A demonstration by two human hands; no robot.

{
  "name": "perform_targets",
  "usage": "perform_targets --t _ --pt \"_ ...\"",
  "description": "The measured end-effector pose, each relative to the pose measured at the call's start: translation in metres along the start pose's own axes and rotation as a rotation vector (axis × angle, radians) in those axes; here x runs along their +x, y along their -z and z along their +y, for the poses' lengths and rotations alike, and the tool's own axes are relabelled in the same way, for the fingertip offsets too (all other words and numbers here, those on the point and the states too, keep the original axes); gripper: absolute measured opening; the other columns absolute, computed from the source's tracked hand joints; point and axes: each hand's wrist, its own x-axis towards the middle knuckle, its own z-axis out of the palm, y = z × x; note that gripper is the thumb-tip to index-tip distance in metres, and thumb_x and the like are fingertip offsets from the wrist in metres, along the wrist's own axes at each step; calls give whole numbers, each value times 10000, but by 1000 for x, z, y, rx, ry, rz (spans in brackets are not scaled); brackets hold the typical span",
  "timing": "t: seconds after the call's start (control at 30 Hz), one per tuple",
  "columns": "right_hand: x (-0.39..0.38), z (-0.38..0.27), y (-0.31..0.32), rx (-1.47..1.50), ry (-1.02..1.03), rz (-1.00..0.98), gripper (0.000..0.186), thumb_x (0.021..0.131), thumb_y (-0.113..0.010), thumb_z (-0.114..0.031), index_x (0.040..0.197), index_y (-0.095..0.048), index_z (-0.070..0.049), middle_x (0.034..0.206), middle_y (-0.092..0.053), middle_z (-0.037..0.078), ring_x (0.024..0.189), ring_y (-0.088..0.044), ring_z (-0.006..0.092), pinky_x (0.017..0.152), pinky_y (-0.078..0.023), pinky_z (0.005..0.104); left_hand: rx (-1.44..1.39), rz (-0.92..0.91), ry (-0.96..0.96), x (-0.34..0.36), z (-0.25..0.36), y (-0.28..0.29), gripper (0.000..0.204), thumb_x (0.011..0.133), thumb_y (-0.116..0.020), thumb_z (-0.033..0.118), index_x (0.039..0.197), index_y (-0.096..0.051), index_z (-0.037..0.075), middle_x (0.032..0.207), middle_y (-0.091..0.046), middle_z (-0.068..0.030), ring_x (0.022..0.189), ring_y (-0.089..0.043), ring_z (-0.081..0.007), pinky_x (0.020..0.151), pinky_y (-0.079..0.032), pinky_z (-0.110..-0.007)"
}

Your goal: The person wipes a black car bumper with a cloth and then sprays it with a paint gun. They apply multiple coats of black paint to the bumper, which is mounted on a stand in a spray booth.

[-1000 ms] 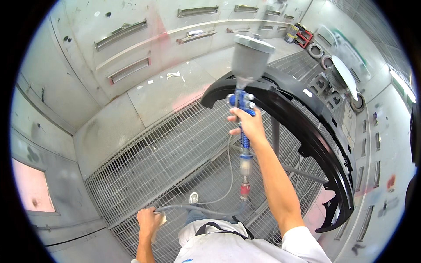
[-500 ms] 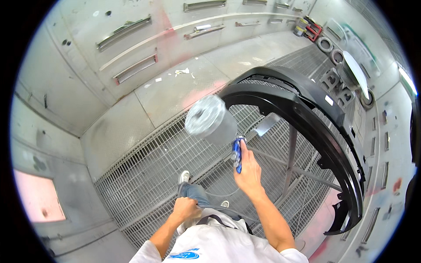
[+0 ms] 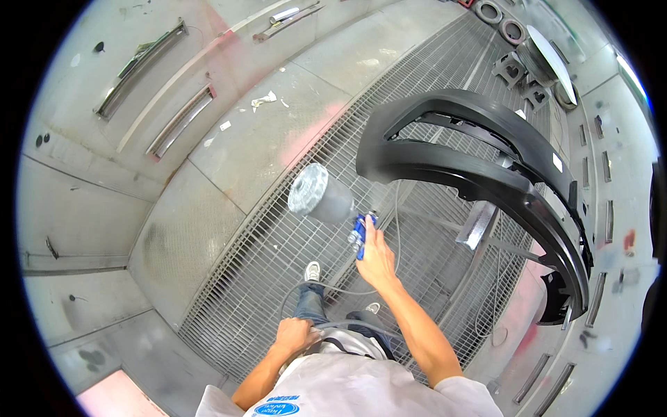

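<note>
My right hand (image 3: 376,258) is wrapped round the blue body of a spray gun (image 3: 360,235). A rounded, cloudy paint cup (image 3: 321,195) sits on the gun, tilted toward the left. Beyond the gun, and apart from it, a black car bumper (image 3: 479,170) curves from the middle toward the lower right, raised above the floor on a stand (image 3: 476,226). My left hand (image 3: 294,335) is closed at my waist round a thin grey hose (image 3: 347,324). The hose also loops in front of my legs. The gun's nozzle and trigger are not clearly visible.
Metal floor grating (image 3: 250,267) lies under my feet, bordered by floor plates (image 3: 201,201) on the left. Tyres (image 3: 513,31) and a round white panel (image 3: 552,62) stand at the far right. Paper scraps (image 3: 263,101) lie near the left wall. Slotted vents line the walls.
The view has turned, so walls and bumper sit differently in it. The spray gun in my right hand is now farther from the bumper. My left hand stays closed at my waist.
</note>
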Motion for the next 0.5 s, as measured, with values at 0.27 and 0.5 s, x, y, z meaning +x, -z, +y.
perform_targets --t 0.27,0.5 --pt "128 -31 -74 73 -143 -141 790 811 -603 -107 1513 -246 -43 1267 -541 308 1100 -597 468 929 -494 521 -50 88 192 -10 -65 56 330 726 -700 382 904 -756 110 792 -704 -175 798 -686 -364 736 -538 -469" --pt "141 -68 9 327 -240 10 721 871 -625 -187 1493 -308 -6 1164 -636 294 1123 -603 446 959 -479 468 -93 190 137 4 -116 89 382 708 -709 429 859 -756 81 769 -698 -188 769 -687 -367 741 -534 -466"
